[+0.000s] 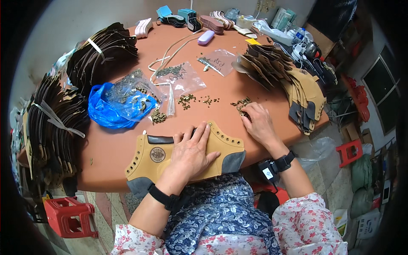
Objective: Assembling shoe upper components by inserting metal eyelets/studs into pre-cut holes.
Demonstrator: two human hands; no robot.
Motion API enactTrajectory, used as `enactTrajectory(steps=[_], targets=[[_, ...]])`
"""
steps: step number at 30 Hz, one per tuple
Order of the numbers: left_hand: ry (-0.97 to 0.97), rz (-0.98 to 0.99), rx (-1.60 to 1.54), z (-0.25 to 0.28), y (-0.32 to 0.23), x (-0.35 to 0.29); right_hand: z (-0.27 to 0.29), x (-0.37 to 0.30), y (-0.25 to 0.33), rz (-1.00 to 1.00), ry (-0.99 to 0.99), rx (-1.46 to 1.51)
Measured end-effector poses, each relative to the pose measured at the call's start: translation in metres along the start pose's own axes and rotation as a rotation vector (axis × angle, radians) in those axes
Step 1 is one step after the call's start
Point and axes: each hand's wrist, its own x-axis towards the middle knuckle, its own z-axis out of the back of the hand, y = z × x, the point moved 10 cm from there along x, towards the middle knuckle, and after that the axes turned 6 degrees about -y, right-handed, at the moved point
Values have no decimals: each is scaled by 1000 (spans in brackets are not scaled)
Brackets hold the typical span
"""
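Observation:
A tan shoe upper (187,155) with grey corner panels, a dark padded strip and a round printed emblem lies flat at the table's near edge. Dark eyelets run along both its slanted ends. My left hand (192,148) rests on its middle, palm down with fingers stretched out. To the right, my right hand (258,123) reaches into a small pile of brass-coloured hardware pieces (241,103). Its thumb and fingers are pinched together there; what they grip, if anything, is hidden. More brass pieces (185,101) lie in small heaps beyond the upper.
Tied stacks of dark shoe uppers (49,127) line the left side; tan uppers (304,93) are piled at right. Between them sit a blue plastic bag (106,110), clear bags of hardware (180,78), a cord and a purple case (206,38). Red stools (70,216) stand below.

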Motion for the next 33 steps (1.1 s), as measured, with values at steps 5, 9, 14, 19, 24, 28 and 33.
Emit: enactTrajectory(steps=[5, 9, 14, 19, 24, 28, 33], targets=[[-2, 0, -5, 0, 1, 2, -6, 6, 1, -43, 37, -88], [3, 2, 2, -1, -1, 3, -10, 9, 1, -23, 6, -184], [-6, -6, 36, -2, -1, 0, -10, 11, 2, -8, -63, -174], [-2, -4, 19, 1, -1, 0, 1, 13, 1, -25, -121, -84], [-19, 1, 17, 1, 0, -4, -4, 6, 15, -238, -52, 485], [-49, 3, -18, 5, 1, -1, -42, -9, 35, -511, 224, 913], [-74, 23, -58, 12, 2, -2, -59, -10, 46, -602, 415, 928]])
